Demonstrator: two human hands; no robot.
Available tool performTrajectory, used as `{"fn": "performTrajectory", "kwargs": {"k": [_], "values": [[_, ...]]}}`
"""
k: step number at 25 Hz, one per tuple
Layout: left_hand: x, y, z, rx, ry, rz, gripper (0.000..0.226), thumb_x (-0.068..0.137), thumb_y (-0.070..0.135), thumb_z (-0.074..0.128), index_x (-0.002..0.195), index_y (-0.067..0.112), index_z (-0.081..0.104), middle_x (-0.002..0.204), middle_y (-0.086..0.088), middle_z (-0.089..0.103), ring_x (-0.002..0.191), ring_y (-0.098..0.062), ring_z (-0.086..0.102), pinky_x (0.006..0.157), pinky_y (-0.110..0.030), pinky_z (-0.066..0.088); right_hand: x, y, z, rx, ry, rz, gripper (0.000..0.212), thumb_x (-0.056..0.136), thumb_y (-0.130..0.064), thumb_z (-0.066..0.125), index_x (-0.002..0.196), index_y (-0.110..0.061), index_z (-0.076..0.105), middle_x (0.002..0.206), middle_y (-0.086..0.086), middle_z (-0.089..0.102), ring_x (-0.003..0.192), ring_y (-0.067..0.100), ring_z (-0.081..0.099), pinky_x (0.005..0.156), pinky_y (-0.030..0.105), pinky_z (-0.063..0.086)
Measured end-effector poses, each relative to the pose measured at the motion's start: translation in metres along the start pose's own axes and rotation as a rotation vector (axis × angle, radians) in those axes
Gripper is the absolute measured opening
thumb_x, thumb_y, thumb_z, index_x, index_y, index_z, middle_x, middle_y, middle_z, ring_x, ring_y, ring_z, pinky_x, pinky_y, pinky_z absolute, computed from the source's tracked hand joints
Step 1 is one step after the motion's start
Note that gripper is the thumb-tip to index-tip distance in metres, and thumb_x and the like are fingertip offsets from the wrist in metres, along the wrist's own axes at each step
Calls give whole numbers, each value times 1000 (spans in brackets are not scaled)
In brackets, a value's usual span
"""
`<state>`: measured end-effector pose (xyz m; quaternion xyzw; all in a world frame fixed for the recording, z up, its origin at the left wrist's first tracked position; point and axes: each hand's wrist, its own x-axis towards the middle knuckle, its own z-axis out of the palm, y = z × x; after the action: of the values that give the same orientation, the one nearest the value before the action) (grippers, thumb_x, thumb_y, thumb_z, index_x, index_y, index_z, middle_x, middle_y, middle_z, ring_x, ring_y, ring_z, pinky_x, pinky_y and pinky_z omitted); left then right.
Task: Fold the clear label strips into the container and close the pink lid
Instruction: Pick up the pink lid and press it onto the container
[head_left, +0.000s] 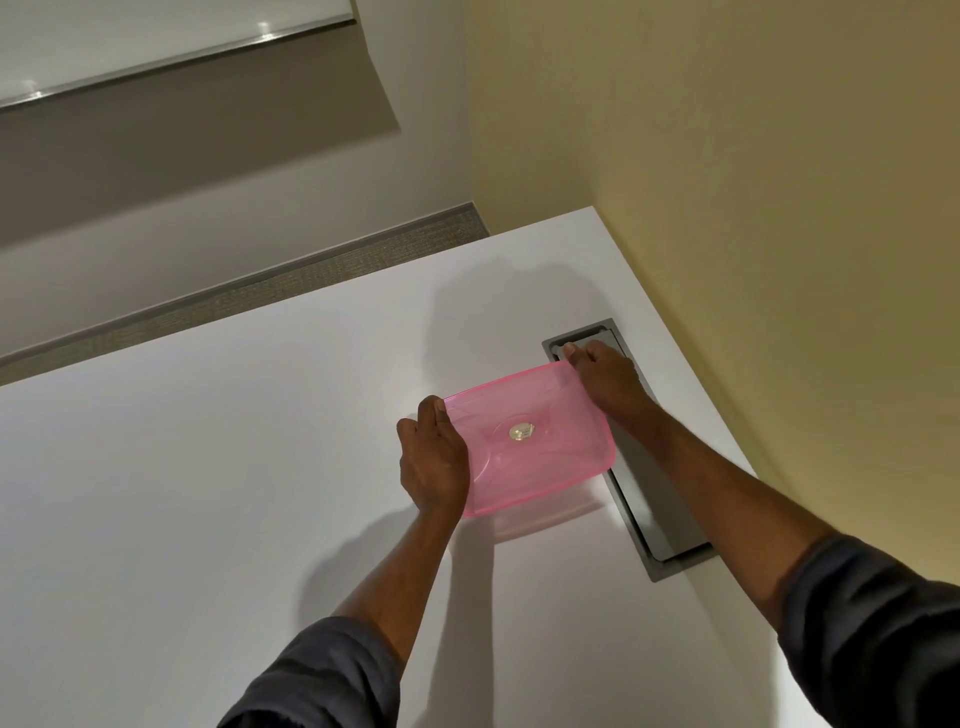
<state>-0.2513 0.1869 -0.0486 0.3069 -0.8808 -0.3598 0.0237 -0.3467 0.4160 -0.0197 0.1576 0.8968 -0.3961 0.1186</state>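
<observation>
A translucent pink lid (530, 441) lies flat over the container on the white table (208, 493); a small round sticker shows at its middle. My left hand (434, 457) grips the lid's near left edge, thumb on top. My right hand (605, 376) holds the far right corner, fingers curled over the rim. The container under the lid is mostly hidden, only a faint clear wall shows at the near side. No label strips can be made out through the lid.
A grey recessed cable hatch (660, 509) is set in the table just right of the lid, partly under it. A beige wall (753, 182) stands to the right. The table's far edge runs above a grey floor strip (260, 291).
</observation>
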Motion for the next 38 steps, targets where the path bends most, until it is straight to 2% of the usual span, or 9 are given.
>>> {"fn": "performTrajectory", "kwargs": {"k": [6, 9, 13, 19, 28, 30, 33, 36, 38], "values": [[1, 1, 3, 9, 6, -8, 36, 112, 52, 26, 118, 35, 57, 100, -3, 53, 72, -30, 53, 73, -37, 46, 2, -1, -10, -26, -89, -81, 45, 104, -40, 60, 68, -17, 47, 69, -4, 53, 67, 16, 47, 60, 32, 35], [1, 1, 4, 23, 8, -6, 37, 112, 51, 25, 118, 34, 58, 102, -4, 55, 73, -30, 52, 73, -37, 46, 1, 1, -17, 110, -168, -40, 42, 99, -37, 70, 86, 3, 64, 79, 8, 64, 74, 18, 55, 70, 33, 45], [3, -1, 5, 34, 7, 13, 36, 112, 50, 25, 116, 33, 57, 101, -4, 54, 71, -30, 53, 72, -37, 46, 0, -3, -18, 129, -128, -46, 39, 97, -30, 75, 91, 8, 68, 96, 25, 74, 77, 19, 58, 74, 34, 48], [4, -2, 6, 41, 4, 15, 36, 113, 50, 25, 118, 34, 57, 99, -1, 51, 72, -29, 52, 73, -37, 46, 8, -2, -18, 125, -140, 18, 41, 93, -27, 80, 86, 9, 64, 77, 10, 62, 70, 20, 54, 68, 34, 46], [3, 0, 6, 47, 16, 19, 35, 113, 49, 26, 118, 32, 58, 99, -3, 52, 72, -29, 51, 72, -37, 45, 23, -2, -12, 62, -120, 106, 36, 89, -29, 83, 73, -3, 64, 71, 10, 64, 64, 24, 57, 65, 34, 49], [1, 1, 5, 47, 16, 17, 35, 113, 49, 27, 119, 33, 58, 102, -4, 54, 72, -30, 51, 73, -38, 46, 12, 1, -7, 38, -40, 19, 28, 92, -29, 79, 83, -3, 71, 78, 3, 70, 71, 20, 63, 69, 32, 49], [-2, 2, 3, 43, 19, 8, 36, 113, 50, 26, 121, 35, 57, 102, -3, 53, 71, -30, 52, 73, -38, 46, -23, 19, 10, -119, 106, -239, 20, 105, -28, 61, 118, -18, 72, 113, 5, 73, 105, 27, 68, 85, 36, 54], [-1, 1, 3, 44, 27, 7, 36, 113, 51, 26, 121, 37, 57, 102, -2, 52, 73, -32, 56, 73, -37, 44, -55, 49, 29, -138, 59, -360, 52, 111, -42, 45, 160, -28, 37, 154, 4, 53, 138, 24, 52, 105, 39, 49], [-2, 0, 4, 52, 35, 17, 37, 112, 52, 25, 122, 38, 57, 103, -1, 52, 76, -34, 62, 73, -37, 44, -62, 57, 34, -146, 59, -342, 62, 110, -56, 37, 165, -37, 19, 157, 1, 47, 137, 23, 51, 100, 43, 52]]}}
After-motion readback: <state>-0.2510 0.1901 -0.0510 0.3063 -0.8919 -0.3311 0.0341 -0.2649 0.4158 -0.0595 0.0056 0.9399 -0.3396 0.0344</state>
